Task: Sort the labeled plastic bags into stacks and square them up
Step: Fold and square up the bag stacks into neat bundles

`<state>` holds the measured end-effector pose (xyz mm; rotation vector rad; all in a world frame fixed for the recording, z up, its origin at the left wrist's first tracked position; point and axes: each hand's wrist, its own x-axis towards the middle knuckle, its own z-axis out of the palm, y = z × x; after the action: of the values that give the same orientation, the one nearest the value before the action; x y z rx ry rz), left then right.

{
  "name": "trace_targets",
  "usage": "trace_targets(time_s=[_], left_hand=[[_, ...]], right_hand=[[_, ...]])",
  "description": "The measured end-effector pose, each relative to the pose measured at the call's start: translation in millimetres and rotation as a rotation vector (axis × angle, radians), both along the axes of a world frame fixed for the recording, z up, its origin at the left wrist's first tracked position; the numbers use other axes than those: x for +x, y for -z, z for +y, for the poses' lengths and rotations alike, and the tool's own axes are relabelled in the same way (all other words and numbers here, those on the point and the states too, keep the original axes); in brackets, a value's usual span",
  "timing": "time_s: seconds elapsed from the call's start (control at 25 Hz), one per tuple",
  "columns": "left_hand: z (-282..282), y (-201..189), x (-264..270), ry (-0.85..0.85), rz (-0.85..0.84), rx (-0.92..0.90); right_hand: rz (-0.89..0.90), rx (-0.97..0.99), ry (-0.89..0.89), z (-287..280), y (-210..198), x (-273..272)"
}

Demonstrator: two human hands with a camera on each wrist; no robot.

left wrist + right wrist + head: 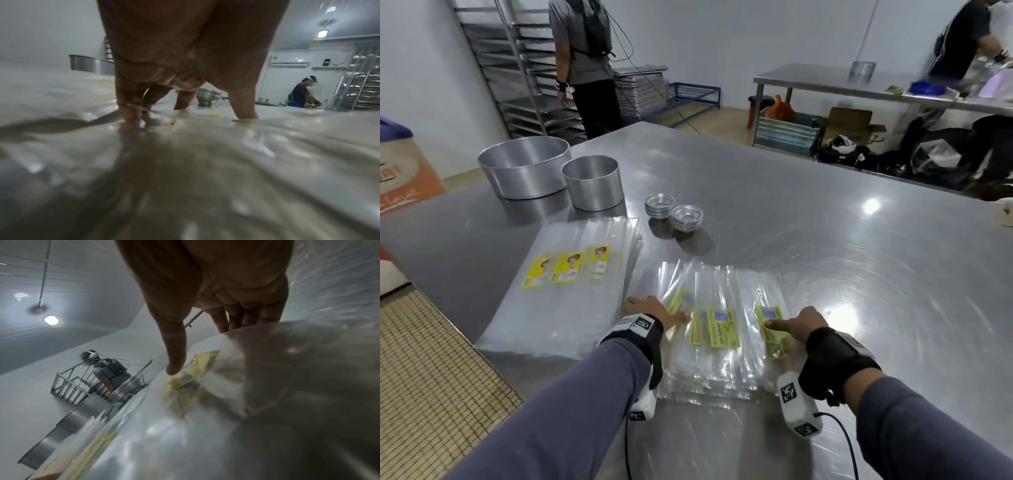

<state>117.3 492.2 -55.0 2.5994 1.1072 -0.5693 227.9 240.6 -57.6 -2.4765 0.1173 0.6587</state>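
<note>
From the head view, your left hand point(654, 313) presses flat on the left edge of the fanned clear plastic bags with green-yellow labels point(717, 327), near you on the steel desk point(808, 222); your right hand point(799, 329) pinches the rightmost bag. Slide both inward together so the edges meet.

At the left wrist, straight fingertips point(128, 114) pin the film; keep them light.

At the right wrist, the thumb point(174, 356) lies on the label, fingers beneath; don't crease it.

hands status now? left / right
Left hand: open, fingertips pressing the near pile of bags.
Right hand: thumb on top, fingers under a bag's edge, gripping it.
</note>
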Motion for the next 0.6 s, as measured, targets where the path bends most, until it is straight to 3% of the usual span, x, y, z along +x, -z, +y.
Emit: trace_targets(time_s=[0.32, 0.6], left_hand=[[-31.7, -11.5, 0.6, 0.035, -0.096, -0.1], [-143.3, -3.9, 15.3, 0.146, -0.256, -0.31]], right_hand=[[0.012, -0.029, -0.055, -22.8, -12.0, -8.0], [0.023, -0.082, 0.003, -124.2, -18.5, -2.2]])
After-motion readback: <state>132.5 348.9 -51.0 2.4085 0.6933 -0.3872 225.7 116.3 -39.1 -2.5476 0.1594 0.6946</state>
